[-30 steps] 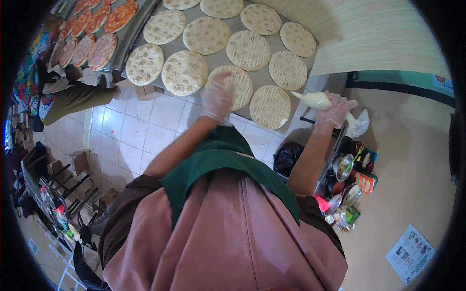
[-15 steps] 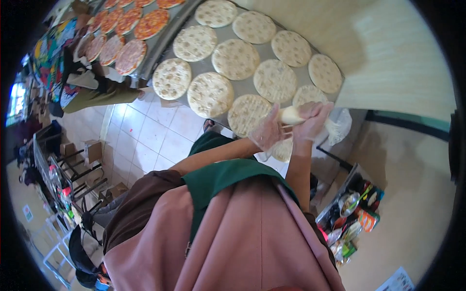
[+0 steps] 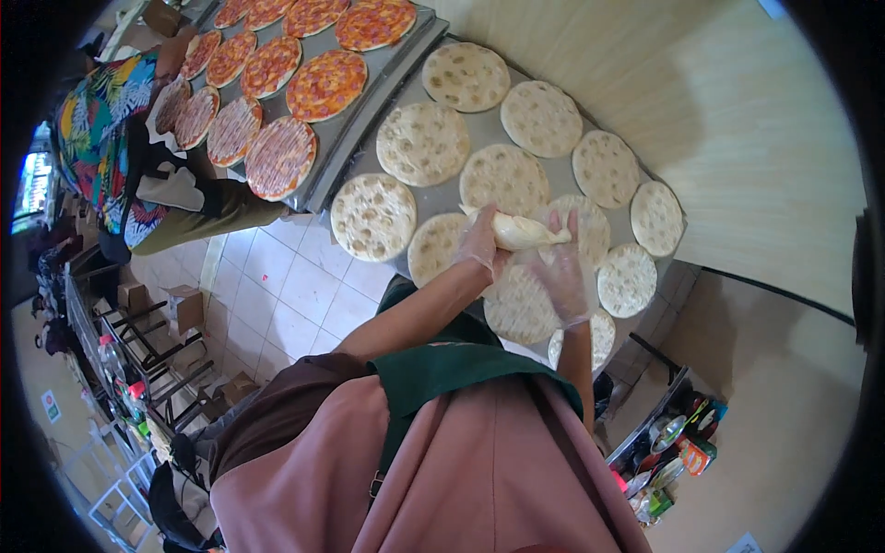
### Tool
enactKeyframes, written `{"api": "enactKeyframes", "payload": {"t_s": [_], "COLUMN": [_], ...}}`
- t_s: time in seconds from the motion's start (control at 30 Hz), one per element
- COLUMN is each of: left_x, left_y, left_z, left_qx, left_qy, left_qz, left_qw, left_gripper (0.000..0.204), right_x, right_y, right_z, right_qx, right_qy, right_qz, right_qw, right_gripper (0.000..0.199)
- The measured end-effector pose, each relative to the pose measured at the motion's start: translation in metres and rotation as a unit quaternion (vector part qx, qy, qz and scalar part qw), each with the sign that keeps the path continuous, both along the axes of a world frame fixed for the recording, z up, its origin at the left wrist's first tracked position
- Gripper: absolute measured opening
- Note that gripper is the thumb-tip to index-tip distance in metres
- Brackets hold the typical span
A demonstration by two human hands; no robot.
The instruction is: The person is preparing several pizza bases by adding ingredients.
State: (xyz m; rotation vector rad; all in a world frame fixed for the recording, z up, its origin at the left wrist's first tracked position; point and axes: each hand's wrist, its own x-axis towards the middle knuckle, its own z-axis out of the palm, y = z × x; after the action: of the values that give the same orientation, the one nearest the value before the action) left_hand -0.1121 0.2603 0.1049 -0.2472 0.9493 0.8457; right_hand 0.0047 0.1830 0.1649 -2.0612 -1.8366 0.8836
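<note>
My left hand, in a clear plastic glove, is closed round the left end of a plump piping bag with pale filling. The bag lies sideways over the round flatbread bases, its narrower end pointing right. At that end is my gloved right hand, somewhat blurred, with fingers stretched up and apart; whether they touch the bag I cannot tell. Beneath both hands, several browned-spotted bases lie on a metal tray. A base under my right hand is partly hidden and appears to carry thin pale lines.
A second tray at the upper left holds several bases with red sauce. A person in a patterned shirt stands beside it. A pale wooden surface rises at the right; a crate of packages stands below it.
My view has shifted, so the trays sit lower and farther right. The left hand now grips the bag, which the right hand held before; the right hand's fingers have opened.
</note>
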Motion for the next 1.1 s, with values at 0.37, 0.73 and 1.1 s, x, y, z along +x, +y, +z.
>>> {"api": "enactKeyframes", "payload": {"t_s": [0.37,0.73,1.1], "left_x": [-0.089,-0.147,-0.143], "left_y": [0.153,0.212,0.19], "left_z": [-0.08,-0.11,-0.141], "left_qx": [0.047,0.048,-0.094], "left_qy": [-0.518,-0.124,-0.046], "left_qz": [0.058,-0.007,0.003], "left_qw": [0.852,0.991,0.995], "left_gripper": [0.02,0.024,0.029], "right_x": [-0.152,-0.203,-0.188], "right_y": [0.21,0.268,0.266], "right_z": [-0.06,-0.115,-0.119], "right_qx": [0.222,0.073,0.351], "right_qy": [0.519,0.582,-0.171], "right_qz": [-0.267,-0.358,-0.005], "right_qw": [0.781,0.726,0.921], "right_gripper": [0.024,0.016,0.018]}}
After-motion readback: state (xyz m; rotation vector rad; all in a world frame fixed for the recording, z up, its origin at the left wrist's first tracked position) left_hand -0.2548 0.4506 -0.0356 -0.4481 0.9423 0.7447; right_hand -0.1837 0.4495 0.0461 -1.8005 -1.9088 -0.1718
